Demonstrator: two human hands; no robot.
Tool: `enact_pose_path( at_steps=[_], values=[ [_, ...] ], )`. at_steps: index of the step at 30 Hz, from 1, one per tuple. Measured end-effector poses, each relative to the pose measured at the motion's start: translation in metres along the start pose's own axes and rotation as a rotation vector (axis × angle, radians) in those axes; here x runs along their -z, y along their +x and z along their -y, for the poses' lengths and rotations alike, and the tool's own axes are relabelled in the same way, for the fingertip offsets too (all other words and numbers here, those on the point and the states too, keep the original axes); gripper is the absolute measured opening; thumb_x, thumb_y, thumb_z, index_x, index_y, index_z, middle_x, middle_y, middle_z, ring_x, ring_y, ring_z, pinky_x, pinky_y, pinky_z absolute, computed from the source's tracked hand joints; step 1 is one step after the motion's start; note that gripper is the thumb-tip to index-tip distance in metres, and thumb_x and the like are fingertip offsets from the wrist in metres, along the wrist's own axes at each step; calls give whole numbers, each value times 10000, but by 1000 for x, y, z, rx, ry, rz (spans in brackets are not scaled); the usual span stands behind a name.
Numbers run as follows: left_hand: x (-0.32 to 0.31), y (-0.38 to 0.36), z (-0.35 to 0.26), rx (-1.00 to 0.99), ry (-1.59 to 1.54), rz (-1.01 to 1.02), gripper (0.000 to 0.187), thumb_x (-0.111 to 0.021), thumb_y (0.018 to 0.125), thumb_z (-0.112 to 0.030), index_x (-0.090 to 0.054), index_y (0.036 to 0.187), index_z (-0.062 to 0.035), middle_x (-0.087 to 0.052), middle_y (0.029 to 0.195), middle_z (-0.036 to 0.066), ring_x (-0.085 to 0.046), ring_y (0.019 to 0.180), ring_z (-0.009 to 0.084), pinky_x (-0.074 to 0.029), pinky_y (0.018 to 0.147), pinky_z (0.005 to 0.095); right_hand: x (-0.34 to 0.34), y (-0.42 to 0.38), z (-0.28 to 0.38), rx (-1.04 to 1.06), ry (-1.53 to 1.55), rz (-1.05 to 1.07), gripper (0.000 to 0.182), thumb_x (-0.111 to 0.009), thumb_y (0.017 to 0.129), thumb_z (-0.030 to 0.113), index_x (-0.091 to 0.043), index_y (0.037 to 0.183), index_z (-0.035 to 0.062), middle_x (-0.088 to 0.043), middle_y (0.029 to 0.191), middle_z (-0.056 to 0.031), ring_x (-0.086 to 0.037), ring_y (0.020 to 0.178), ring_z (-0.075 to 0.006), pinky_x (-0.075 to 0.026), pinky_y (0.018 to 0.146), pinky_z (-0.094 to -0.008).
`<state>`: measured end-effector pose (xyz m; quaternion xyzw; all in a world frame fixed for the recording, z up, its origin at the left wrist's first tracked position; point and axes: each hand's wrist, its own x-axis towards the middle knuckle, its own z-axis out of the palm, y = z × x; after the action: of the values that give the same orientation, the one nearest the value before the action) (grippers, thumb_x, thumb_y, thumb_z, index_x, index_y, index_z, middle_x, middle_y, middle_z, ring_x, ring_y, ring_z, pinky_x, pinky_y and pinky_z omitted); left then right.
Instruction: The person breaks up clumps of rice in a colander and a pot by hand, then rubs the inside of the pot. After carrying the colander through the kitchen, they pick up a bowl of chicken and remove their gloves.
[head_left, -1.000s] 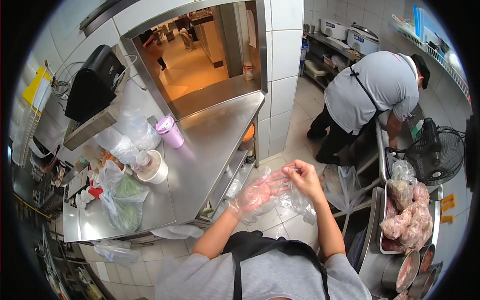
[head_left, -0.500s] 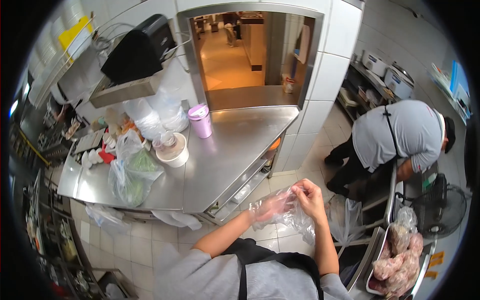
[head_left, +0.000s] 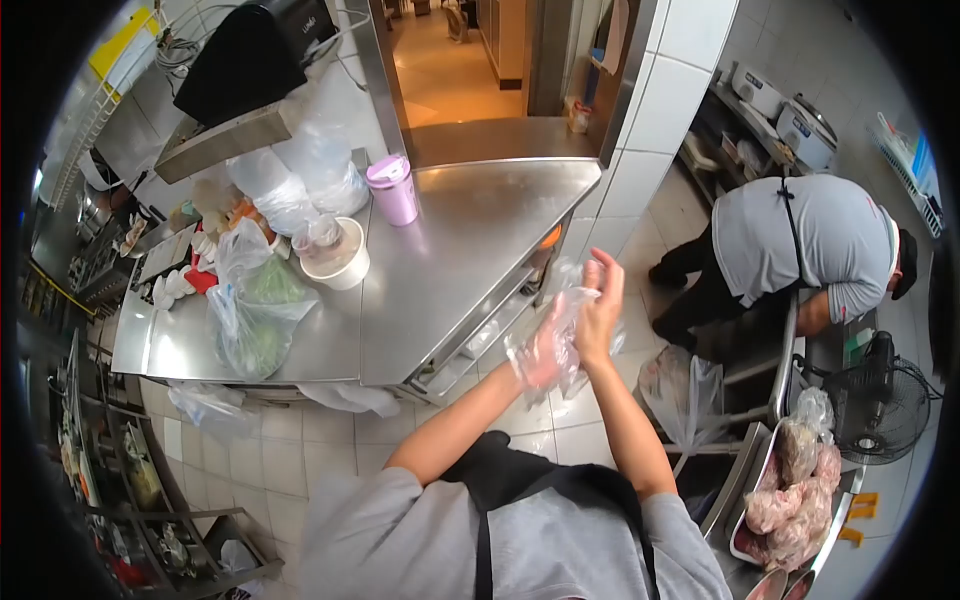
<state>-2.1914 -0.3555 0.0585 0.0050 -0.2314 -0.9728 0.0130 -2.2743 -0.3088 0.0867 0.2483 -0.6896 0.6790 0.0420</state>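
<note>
A clear plastic glove (head_left: 523, 362) loosely covers my left hand (head_left: 545, 345), held up in front of me over the floor. My right hand (head_left: 598, 312) presses against it, palm turned toward the left, fingers stretched upward. More thin clear plastic shows behind and beside the right hand's fingers and wrist. The left fingers are largely hidden behind the right hand and the crinkled film. Both hands hover past the angled edge of the steel counter (head_left: 430, 290), to its right.
On the counter are a lilac tumbler (head_left: 392, 190), a white tub (head_left: 345, 262) and a bag of greens (head_left: 262, 310). A tray of bagged raw meat (head_left: 795, 505) sits at lower right, near a black fan (head_left: 880, 400). A co-worker (head_left: 800, 240) bends over at right.
My hands have risen and come together. The right hand went from pinching the glove near the left fingertips to lying against the left hand with fingers extended. The view has tilted slightly.
</note>
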Motion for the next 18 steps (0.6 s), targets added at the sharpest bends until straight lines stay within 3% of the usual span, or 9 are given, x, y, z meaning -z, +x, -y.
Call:
enact_pose_path(
  at_steps=[3,4,7,9,11,13,15,16,18],
  values=[
    [-8,7,2,-56,62,-213,505,-400,882,-486,-369,1283,-181,-481,1166,23,-496,1019,179,-424,864,360,-13,-6,-15,178,-144,116,348,-443,903,253,-477,1173,37,-549,1038,-134,-468,1009,-262,-346,886,-340],
    [-5,10,1,-119,60,-126,472,-461,872,-435,-391,1267,-187,-483,1163,11,-502,986,170,-429,843,378,-9,-9,-20,177,-169,221,376,-430,904,257,-447,1212,40,-540,1075,-152,-456,1027,-278,-343,897,-352],
    [-8,4,-7,-50,-9,-361,405,-377,908,-390,-419,1254,-184,-501,1175,20,-496,1043,231,-403,877,404,-11,2,-24,65,-161,374,413,-404,908,253,-416,1262,40,-519,1155,-182,-448,1044,-293,-336,916,-357],
    [10,3,-7,-73,-74,-316,415,-394,893,-414,-424,1250,-205,-510,1168,-1,-488,1051,200,-391,881,382,-7,15,-20,-18,22,406,397,-404,907,258,-454,1229,31,-526,1142,-180,-452,1027,-300,-336,916,-356],
    [10,0,-21,-136,-155,-261,462,-413,874,-451,-422,1252,-186,-494,1192,5,-487,1046,184,-386,881,366,9,19,17,18,-24,366,380,-454,887,230,-476,1206,24,-504,1175,-176,-431,1091,-305,-328,938,-355],
    [9,-4,-32,-116,-166,-263,505,-416,867,-474,-417,1253,-148,-491,1193,26,-481,1066,203,-393,892,378,26,9,41,233,-357,287,407,-540,839,201,-481,1198,20,-466,1220,-174,-371,1187,-307,-297,980,-363],
    [1,-5,-39,-174,-310,-142,563,-394,857,-528,-467,1199,-87,-556,1103,43,-552,937,200,-437,849,347,35,-6,32,199,-306,399,510,-619,779,197,-446,1229,28,-444,1234,-181,-309,1244,-313,-272,1000,-374],
    [-8,-4,-34,-363,-78,-269,584,-384,850,-554,-469,1208,-101,-551,1123,64,-569,933,219,-452,838,349,30,-19,31,191,-211,509,577,-633,769,222,-404,1261,27,-421,1259,-192,-294,1251,-326,-265,1000,-380],
    [20,7,-19,-306,-207,-120,602,-371,850,-565,-444,1232,-106,-528,1161,67,-550,979,219,-437,865,354,19,-33,25,178,-120,614,645,-646,759,247,-361,1293,26,-398,1283,-202,-280,1257,-339,-258,1001,-385]
  ],
)
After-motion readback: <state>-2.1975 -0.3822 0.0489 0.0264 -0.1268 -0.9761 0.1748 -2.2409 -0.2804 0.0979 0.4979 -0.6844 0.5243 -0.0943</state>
